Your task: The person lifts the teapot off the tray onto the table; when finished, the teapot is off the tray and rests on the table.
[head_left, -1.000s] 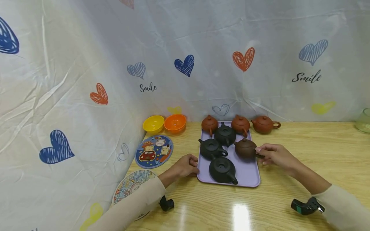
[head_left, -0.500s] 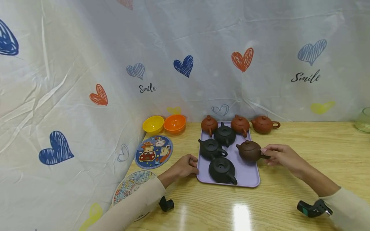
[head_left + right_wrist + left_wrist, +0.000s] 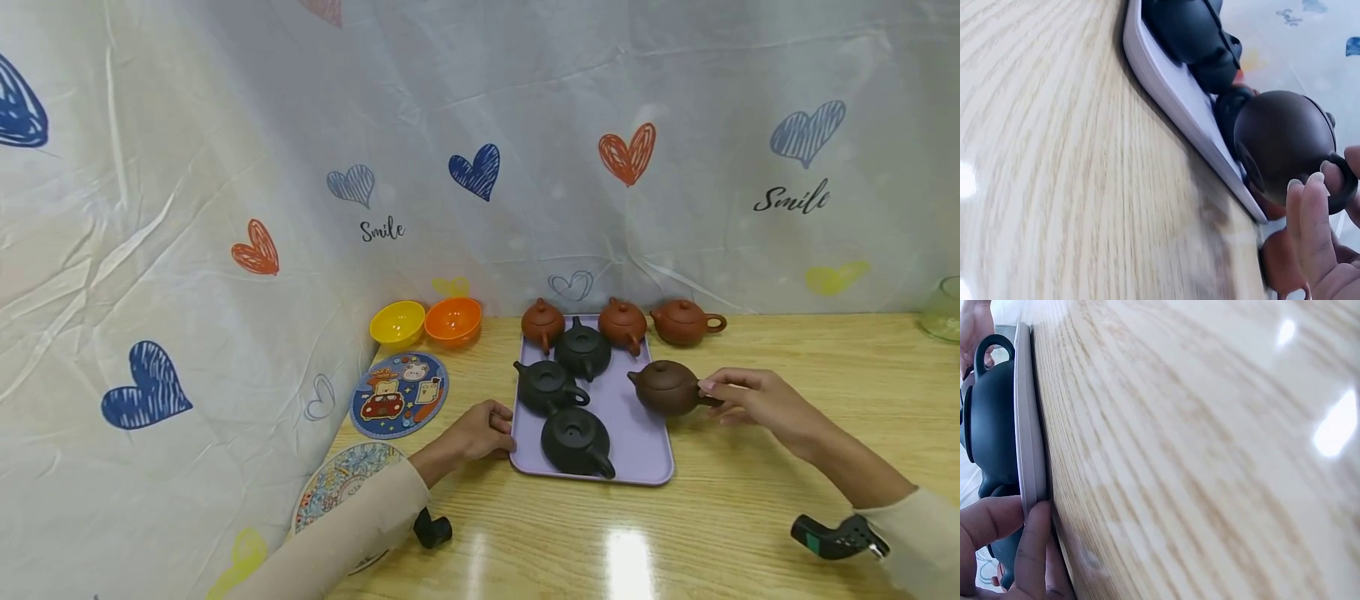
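Bench: pale wooden bench (image 3: 787, 367), heart-printed white curtain (image 3: 225, 167) behind.
Right hand (image 3: 753, 398): grip pinches dark brown clay teapot (image 3: 666, 387) by its handle.
Left hand (image 3: 480, 432): grip clasps lilac plastic tray (image 3: 641, 446) edge.

A white heart-printed curtain (image 3: 480, 150) hangs behind the glossy wooden table (image 3: 787, 467)

"Smile" on curtain (image 3: 382, 229), "Smile" at right (image 3: 791, 198)

Left wrist view: the left hand (image 3: 1004, 550) is cut by the lower left corner, only two fingers showing. The tray (image 3: 1027, 425) shows edge-on; its surface is hidden. Right wrist view: the right hand (image 3: 1325, 250) is cut by the right edge. Head view: a glass vessel (image 3: 943, 310) is cut off at the right edge.
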The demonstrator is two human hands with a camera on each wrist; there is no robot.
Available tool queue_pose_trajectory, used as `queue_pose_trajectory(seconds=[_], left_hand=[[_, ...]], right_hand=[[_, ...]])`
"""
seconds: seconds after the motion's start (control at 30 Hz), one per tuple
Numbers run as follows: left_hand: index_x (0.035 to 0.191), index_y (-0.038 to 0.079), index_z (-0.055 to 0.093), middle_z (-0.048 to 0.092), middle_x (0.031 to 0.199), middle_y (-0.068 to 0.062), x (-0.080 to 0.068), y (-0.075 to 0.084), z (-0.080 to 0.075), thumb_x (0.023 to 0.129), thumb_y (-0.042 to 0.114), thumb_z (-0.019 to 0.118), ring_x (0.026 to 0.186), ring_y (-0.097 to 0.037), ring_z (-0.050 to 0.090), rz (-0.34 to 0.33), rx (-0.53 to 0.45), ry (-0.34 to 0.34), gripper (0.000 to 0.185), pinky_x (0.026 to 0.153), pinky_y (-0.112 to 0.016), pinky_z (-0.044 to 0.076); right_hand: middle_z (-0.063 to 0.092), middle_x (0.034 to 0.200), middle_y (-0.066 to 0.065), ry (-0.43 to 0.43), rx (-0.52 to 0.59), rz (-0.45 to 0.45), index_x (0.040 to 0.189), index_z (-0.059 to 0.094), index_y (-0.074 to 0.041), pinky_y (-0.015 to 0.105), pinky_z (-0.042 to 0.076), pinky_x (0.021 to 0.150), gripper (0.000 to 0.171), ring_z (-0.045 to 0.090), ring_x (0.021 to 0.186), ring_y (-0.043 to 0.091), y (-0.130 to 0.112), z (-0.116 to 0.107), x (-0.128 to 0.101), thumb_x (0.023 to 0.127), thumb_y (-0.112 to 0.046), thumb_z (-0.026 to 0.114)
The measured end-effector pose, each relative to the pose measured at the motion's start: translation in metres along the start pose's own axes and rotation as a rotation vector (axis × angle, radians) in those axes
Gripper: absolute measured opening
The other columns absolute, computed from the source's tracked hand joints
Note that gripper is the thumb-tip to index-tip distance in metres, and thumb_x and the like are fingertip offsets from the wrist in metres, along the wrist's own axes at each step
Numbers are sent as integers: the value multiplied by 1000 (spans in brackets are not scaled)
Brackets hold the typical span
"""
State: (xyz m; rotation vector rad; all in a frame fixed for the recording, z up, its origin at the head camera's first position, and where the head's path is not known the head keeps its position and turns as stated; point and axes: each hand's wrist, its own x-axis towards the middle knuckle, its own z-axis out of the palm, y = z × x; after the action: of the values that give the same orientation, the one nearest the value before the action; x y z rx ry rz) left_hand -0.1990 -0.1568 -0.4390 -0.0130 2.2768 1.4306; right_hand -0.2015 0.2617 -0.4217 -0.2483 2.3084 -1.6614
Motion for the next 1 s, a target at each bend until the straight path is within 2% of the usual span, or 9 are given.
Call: queue_pose_trajectory(seconds=[0.33, 0.7, 1.0], left_hand=[[127, -4, 53, 57, 104, -14, 2, -1, -2, 82, -6, 74, 83, -19, 61, -12, 5, -4, 50, 77, -34, 63], [125, -3, 52, 57, 102, -13, 4, 0, -2, 82, -6, 74, 82, -20, 60, -23, 3, -11, 48, 77, -34, 63], [124, -3, 52, 57, 101, -12, 4, 0, -2, 82, -7, 74, 82, -20, 60, -30, 0, -14, 48, 76, -33, 63]], right_hand=[[68, 101, -14, -10, -53, -49, 114, 67, -1, 33, 62, 75, 27, 70, 92, 12, 5, -18, 1, 105, -22, 52], [67, 105, -14, -73, -44, -109, 114, 67, -4, 32, 62, 73, 23, 69, 93, 11, 22, -46, 10, 107, -13, 47], [68, 105, -14, -82, -30, -133, 114, 67, -7, 32, 62, 72, 24, 69, 93, 10, 33, -62, 19, 107, -11, 45]])
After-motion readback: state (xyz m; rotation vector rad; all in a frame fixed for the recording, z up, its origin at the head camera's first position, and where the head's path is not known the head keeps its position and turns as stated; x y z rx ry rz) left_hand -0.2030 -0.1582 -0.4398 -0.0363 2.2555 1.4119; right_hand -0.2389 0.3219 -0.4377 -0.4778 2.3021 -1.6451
